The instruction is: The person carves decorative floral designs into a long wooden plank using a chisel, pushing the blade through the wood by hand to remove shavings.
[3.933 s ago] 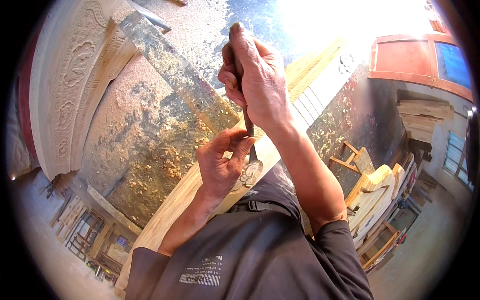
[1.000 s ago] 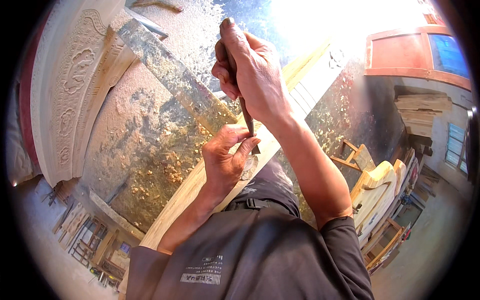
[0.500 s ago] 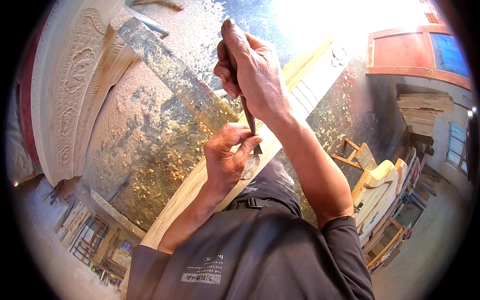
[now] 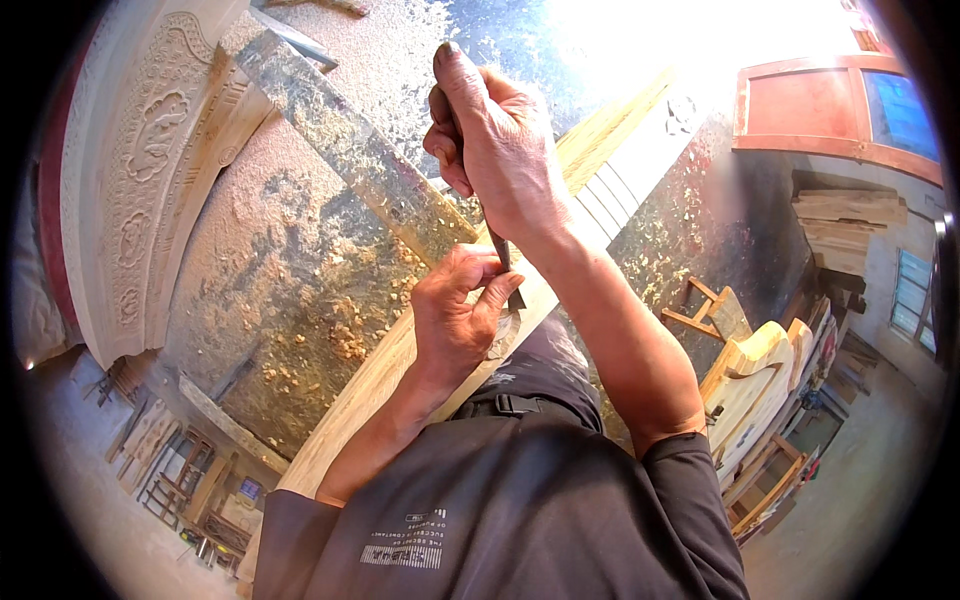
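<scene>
Across the front of the person's lap, a long pale wooden beam point(image 4: 365, 398) lies diagonally, with a small carved patch point(image 4: 503, 338) on its near edge. Above this patch stands a dark chisel point(image 4: 502, 250), tilted, its flat blade pointing down at the upper border of the carving; whether the edge enters the wood, I cannot tell. The right hand point(image 4: 508, 150) is closed in a fist around the chisel's upper part, the thumb stretched up along it. The left hand point(image 4: 455, 308) is half curled and pinches the shaft just over the blade, between thumb and fingers. Beyond the beam, wood shavings point(image 4: 348, 340) are scattered on the floor, and a large carved panel point(image 4: 150, 150) stands at the left.
</scene>
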Tool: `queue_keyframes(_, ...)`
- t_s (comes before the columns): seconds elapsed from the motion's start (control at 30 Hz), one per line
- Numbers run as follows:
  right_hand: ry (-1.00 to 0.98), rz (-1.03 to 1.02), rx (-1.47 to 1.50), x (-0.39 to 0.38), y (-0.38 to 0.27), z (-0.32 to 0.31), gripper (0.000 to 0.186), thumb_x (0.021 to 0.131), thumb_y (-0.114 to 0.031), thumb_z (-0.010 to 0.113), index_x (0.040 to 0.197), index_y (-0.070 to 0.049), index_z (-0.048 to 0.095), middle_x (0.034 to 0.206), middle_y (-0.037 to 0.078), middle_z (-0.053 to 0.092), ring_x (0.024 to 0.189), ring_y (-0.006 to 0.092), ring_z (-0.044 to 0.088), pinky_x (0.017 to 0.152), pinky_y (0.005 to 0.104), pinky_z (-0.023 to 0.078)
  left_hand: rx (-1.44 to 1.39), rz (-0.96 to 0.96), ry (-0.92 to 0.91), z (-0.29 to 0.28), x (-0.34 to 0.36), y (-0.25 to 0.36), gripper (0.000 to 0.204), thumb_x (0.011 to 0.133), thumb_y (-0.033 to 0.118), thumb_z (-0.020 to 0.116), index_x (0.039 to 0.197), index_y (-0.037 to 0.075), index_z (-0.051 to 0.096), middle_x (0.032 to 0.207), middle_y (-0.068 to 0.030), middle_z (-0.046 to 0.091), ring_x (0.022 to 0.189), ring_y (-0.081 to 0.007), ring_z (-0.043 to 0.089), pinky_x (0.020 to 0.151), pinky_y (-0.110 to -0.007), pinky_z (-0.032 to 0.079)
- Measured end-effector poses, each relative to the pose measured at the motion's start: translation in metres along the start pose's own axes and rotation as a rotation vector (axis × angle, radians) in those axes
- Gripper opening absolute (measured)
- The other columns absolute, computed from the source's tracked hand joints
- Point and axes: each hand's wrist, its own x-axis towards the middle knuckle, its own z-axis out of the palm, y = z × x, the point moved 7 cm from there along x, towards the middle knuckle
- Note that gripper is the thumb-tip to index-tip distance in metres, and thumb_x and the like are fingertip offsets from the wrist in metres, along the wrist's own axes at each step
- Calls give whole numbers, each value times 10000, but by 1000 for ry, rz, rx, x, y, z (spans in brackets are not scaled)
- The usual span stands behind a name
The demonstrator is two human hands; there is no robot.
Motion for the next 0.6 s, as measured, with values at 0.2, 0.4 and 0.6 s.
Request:
queue_keyframes(0.2,23,24,60,3,3,-5,496,1089,-489,611,843,-62,559,629,24,529,476,55,438,413,224,330,12,-11,6,-1,0,-1,85,931,-38,763,1001,-39,713,971,-85,719,843,-145,730,752,-293,576)
queue_keyframes(0.4,55,7,13,2,3,-3,508,1079,-497,626,811,-68,581,606,5,548,485,59,492,426,245,367,-24,-32,-2,-2,1,1,77,934,-33,762,990,-36,709,966,-84,722,829,-140,728,747,-293,573)
queue_keyframes(0.6,-74,66,24,-10,-19,6,487,1096,-479,603,858,-55,580,631,28,539,460,56,432,405,223,322,4,82,-52,-5,-1,12,77,947,35,775,936,-18,720,887,-94,719,794,-182,714,720,-317,548)
